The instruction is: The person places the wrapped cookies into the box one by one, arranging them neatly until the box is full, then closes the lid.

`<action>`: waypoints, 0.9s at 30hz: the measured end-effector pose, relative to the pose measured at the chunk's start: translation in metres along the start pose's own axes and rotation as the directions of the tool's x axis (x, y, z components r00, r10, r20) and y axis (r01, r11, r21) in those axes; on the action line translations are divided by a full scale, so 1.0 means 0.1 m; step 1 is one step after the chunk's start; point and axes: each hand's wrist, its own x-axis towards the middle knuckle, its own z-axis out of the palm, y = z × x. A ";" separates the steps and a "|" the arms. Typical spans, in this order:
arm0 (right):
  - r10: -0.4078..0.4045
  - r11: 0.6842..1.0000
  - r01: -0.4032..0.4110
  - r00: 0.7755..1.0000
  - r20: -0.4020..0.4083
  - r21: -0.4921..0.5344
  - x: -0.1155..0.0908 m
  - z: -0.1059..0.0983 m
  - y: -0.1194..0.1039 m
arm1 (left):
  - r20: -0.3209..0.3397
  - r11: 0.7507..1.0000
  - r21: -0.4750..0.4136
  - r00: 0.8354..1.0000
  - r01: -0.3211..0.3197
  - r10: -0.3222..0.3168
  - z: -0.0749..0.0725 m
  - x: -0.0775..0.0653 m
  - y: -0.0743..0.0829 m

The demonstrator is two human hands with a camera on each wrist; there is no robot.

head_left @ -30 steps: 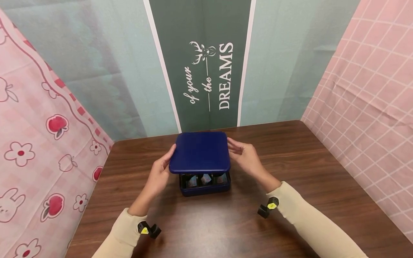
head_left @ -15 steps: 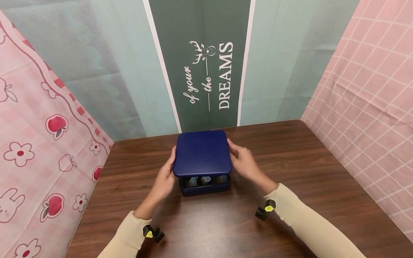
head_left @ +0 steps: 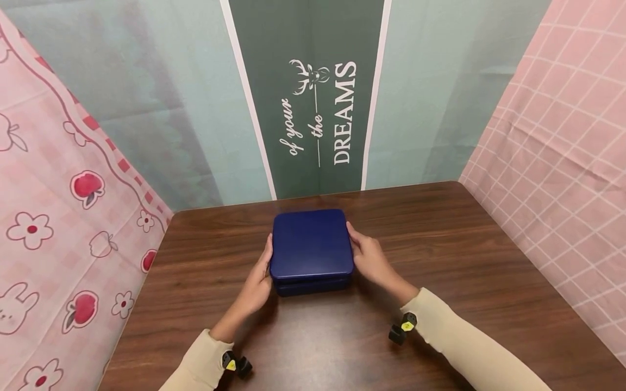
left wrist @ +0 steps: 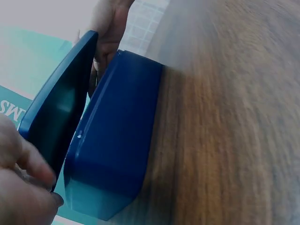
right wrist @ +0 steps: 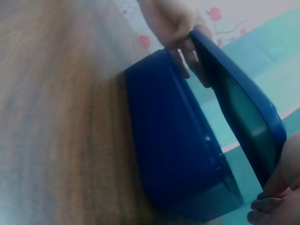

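Observation:
A dark blue square lid [head_left: 311, 244] lies close over a matching blue box [head_left: 314, 287], its front edge nearly level with the box's walls. My left hand [head_left: 259, 279] grips the lid's left side, and my right hand [head_left: 371, 259] grips its right side. Both wrist views show a wedge of space between the tilted lid [left wrist: 58, 101] and the box [left wrist: 115, 122]. In the right wrist view, the fingers of my right hand [right wrist: 281, 194] pinch the lid's edge, opposite the left hand [right wrist: 173, 23]. What lies inside the box is hidden by the lid.
The box stands on a brown wood-grain table [head_left: 313, 336]. Behind it hangs a green and teal cloth [head_left: 323, 108] with white lettering. Pink patterned cloths flank the table: fruit and flowers on the left cloth [head_left: 54, 250], a white grid on the right cloth [head_left: 562, 163].
Both hands have brought the lid down and toward the person over the box. The dark chunky pieces seen inside at the front are now covered.

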 end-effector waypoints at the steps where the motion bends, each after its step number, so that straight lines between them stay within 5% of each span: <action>1: 0.000 1.000 0.000 1.000 -0.004 0.001 -0.01 0.01 0.02 | 0.008 1.000 -0.009 1.000 0.017 -0.017 0.00 -0.01 0.00; 10: 0.023 0.999 -0.021 0.999 -0.028 0.039 -0.09 0.12 0.10 | 0.089 0.981 -0.176 0.993 0.087 -0.072 -0.01 -0.07 -0.05; 27: 0.055 0.993 -0.045 0.995 -0.085 0.111 -0.13 0.28 0.17 | -0.017 0.966 -0.195 0.984 0.169 -0.176 0.15 -0.06 -0.09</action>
